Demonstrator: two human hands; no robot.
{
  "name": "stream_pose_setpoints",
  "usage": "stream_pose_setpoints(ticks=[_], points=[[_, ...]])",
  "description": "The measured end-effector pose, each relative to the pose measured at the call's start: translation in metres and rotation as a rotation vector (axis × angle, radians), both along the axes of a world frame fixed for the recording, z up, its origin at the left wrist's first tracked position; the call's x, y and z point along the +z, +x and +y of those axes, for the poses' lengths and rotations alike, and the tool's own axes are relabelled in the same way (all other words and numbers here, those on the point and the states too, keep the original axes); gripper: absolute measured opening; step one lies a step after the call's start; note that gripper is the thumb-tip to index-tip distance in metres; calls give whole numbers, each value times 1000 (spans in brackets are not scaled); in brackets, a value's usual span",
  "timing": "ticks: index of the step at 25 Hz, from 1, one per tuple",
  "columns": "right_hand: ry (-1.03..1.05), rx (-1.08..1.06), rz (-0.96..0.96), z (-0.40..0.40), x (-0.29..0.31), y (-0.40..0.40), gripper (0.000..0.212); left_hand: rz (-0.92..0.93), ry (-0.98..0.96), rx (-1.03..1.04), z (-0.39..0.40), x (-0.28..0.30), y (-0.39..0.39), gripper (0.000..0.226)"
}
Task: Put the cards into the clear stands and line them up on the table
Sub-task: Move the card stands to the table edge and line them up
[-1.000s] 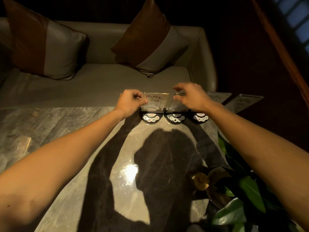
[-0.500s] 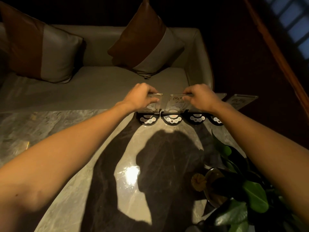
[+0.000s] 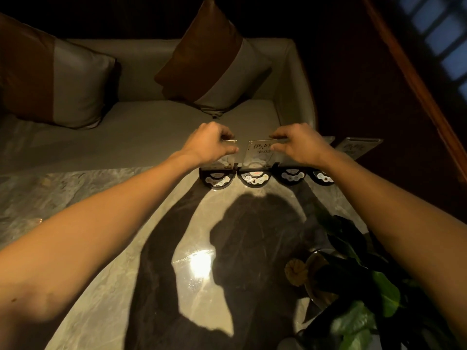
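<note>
Several clear stands with black half-round bases stand in a row along the far edge of the marble table (image 3: 106, 223). My left hand (image 3: 207, 145) pinches the top of the leftmost stand (image 3: 228, 157). My right hand (image 3: 300, 145) grips the top right corner of the second stand (image 3: 259, 154), whose card shows dark handwriting. A third stand's base (image 3: 292, 176) and a fourth base (image 3: 322, 176) sit under my right wrist. The card in the far-right stand (image 3: 356, 147) leans back over the table edge.
A potted plant (image 3: 358, 296) with green leaves stands on the table's near right, under my right forearm. A grey sofa (image 3: 151, 127) with two brown-and-grey cushions runs behind the table. A lamp's bright glare lies on the marble in the middle.
Both hands moved onto the stand tops: the left closed over the leftmost stand, the right shifted left to the second stand. The view drifted, bringing a fourth base into sight.
</note>
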State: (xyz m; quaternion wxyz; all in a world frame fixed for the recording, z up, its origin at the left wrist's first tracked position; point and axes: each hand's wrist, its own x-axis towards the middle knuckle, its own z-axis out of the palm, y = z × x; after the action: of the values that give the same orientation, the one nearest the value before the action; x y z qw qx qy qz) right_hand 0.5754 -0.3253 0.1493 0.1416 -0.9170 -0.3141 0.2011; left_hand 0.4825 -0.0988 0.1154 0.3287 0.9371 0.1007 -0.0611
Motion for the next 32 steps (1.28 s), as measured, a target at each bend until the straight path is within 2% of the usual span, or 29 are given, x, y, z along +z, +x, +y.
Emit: stream_pose_setpoints(ticks=[3, 5, 10, 17, 32], points=[[33, -57, -50, -30, 10, 13, 48, -8, -12, -82, -21, 11, 16, 57], [-15, -90, -121, -57, 14, 26, 49, -13, -5, -135, -40, 16, 29, 59], [-172, -40, -189, -90, 7, 41, 41, -14, 106, -221, -82, 11, 53, 46], [-15, -86, -144, -98, -6, 46, 30, -1, 123, -191, -89, 0, 61, 17], [-21, -4, -151, -104, -6, 49, 29, -38, 73, -125, -92, -2, 56, 24]])
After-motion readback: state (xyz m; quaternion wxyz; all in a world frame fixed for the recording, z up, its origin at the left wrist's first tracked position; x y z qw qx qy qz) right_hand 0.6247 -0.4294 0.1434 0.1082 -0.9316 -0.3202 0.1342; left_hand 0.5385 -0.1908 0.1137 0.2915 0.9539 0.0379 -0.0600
